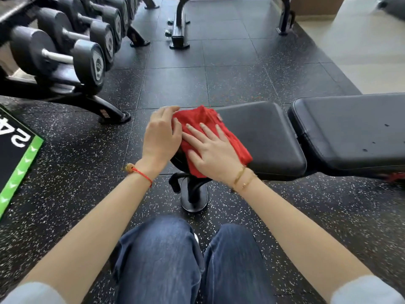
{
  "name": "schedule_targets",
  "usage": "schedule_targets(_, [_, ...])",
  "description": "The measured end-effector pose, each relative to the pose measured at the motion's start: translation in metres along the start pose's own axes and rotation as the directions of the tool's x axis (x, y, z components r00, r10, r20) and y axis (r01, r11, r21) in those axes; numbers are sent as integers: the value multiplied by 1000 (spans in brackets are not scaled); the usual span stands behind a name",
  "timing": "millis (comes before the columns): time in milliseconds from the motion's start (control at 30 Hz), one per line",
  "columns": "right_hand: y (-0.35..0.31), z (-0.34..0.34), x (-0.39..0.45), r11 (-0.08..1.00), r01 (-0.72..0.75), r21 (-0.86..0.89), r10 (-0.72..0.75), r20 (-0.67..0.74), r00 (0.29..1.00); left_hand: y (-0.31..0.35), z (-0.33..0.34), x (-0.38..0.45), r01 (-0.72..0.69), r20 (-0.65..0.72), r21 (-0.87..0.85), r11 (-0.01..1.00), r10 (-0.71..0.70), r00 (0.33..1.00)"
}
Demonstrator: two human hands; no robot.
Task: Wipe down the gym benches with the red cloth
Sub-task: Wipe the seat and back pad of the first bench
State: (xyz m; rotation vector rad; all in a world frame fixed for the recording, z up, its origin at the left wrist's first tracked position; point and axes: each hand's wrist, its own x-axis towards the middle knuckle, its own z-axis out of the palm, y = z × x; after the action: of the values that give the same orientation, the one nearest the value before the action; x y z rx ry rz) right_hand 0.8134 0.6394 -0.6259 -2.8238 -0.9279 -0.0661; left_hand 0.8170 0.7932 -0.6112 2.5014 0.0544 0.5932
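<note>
**Cloth at the near end, unwiped pads off to the right**

Head view: I see the cloth (pixel 215 137) spread over the left end of the bench (pixel 263 137), on its seat pad. My right hand (pixel 213 153) lies flat on top of it, fingers straight and splayed, pressing it down. My left hand (pixel 161 134) sits at the cloth's left edge, fingers curled over the bunched fabric at the tip of the seat; I judge it is gripping the cloth there, though the fingertips are partly hidden.

The bench's long axis runs from my hands off to the right: the bare seat pad first, then the back pad (pixel 350 132) past a gap. So the unwiped surface lies to the right of both hands, and the right hand is the nearer one to sweep that way. The back pad shows a few dark specks.

The floor (pixel 219 80) is black speckled rubber tile. A dumbbell rack (pixel 65 51) stands well apart to the upper left, and another bench frame (pixel 179 29) beyond.
</note>
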Motion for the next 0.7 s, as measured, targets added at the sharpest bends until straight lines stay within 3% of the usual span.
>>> schedule_targets(133, [54, -9, -41, 986, -164, -14, 162, -71, 984, 12, 12, -2, -16, 60, -9, 1000, 17, 998])
schedule_targets(300, [106, -24, -8, 904, -428, -1, 428, -13, 904, 24, 29, 0, -29, 117, 39, 999, 25, 993])
schedule_targets(400, [90, -19, 5, 915, -404, -18, 404, -12, 915, 26, 40, 4, -9, 124, 66, 998, 0, 992])
schedule_targets(533, [77, -16, -43, 961, -274, -46, 272, -42, 961, 22, 51, 2, -15, 84, 110, 994, 6, 996])
schedule_targets(700, [120, -21, -62, 929, -371, -2, 370, -65, 927, 18, 56, 1, -12, 36, 100, 995, 9, 999])
